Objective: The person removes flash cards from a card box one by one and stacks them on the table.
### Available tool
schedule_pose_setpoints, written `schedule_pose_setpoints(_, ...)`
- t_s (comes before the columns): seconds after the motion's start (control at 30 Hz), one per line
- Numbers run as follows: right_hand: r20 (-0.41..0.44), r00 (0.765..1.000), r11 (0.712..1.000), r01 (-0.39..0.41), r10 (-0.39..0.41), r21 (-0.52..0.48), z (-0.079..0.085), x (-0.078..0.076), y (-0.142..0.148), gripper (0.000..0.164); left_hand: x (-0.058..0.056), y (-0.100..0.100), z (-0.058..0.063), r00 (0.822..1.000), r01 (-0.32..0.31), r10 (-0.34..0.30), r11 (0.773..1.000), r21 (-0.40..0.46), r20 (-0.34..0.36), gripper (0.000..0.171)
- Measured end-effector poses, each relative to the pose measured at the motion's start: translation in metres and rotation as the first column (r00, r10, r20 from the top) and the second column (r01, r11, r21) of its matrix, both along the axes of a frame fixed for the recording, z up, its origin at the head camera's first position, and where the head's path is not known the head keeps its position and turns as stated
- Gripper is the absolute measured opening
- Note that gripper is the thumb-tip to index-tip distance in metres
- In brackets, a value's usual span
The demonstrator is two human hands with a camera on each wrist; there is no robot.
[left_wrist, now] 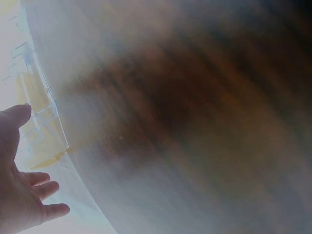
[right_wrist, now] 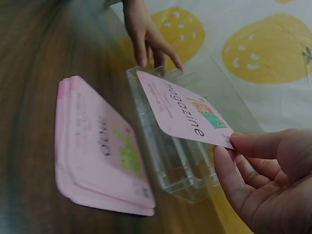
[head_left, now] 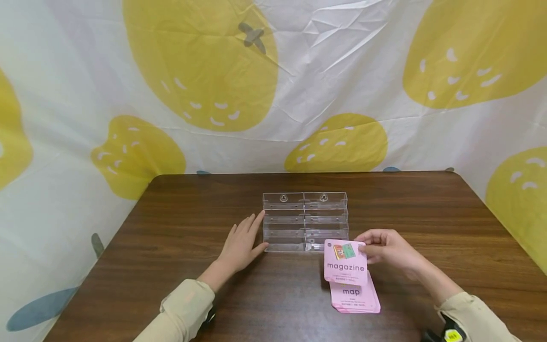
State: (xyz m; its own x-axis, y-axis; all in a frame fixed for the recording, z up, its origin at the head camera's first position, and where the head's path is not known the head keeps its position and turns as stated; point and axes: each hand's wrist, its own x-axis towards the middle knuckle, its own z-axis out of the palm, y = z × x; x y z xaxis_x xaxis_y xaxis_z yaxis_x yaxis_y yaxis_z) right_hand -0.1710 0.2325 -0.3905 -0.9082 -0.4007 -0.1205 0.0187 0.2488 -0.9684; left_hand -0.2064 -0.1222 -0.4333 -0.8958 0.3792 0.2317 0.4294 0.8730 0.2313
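A clear acrylic tiered card holder [head_left: 305, 221] stands mid-table. My left hand [head_left: 242, 242] lies flat on the wood with straight fingers against the holder's left side; in the left wrist view the hand [left_wrist: 22, 185] is open beside the holder [left_wrist: 41, 117]. My right hand [head_left: 386, 248] pinches a pink card reading "magazine" [head_left: 345, 262] by its upper right corner, held just above a pink stack topped by "map" [head_left: 354, 298]. From the right wrist the card [right_wrist: 183, 109] hovers over the holder [right_wrist: 170, 151], the stack [right_wrist: 100, 148] to its left.
The dark wooden table [head_left: 171, 228] has rounded far corners and ends at a white cloth backdrop with yellow fruit shapes [head_left: 201, 61]. Bare wood lies left of the holder and to the right of the cards.
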Motion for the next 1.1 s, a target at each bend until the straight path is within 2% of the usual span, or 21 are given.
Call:
schedule_pose_setpoints(0.17,0.082,0.996,0.999,-0.024,0.026,-0.027,-0.01,0.005,0.003,0.038,0.0,0.0,0.0,1.0,0.0,0.0,1.0,0.005,0.005,0.077)
schedule_pose_setpoints(0.33,0.121,0.992,1.0,-0.029,0.03,-0.011,-0.017,0.007,0.005,0.037,0.001,0.0,0.0,1.0,0.0,0.0,1.0,0.005,0.007,0.077)
schedule_pose_setpoints(0.83,0.14,0.987,0.997,-0.071,0.074,-0.021,-0.029,0.008,0.007,0.037,0.001,0.001,0.001,1.0,0.0,0.0,1.0,-0.003,0.002,0.077)
schedule_pose_setpoints(1.1,0.122,0.991,0.997,-0.054,0.047,0.056,-0.034,0.01,0.007,0.036,0.001,0.001,0.001,1.0,0.001,-0.001,1.0,0.0,0.001,0.077)
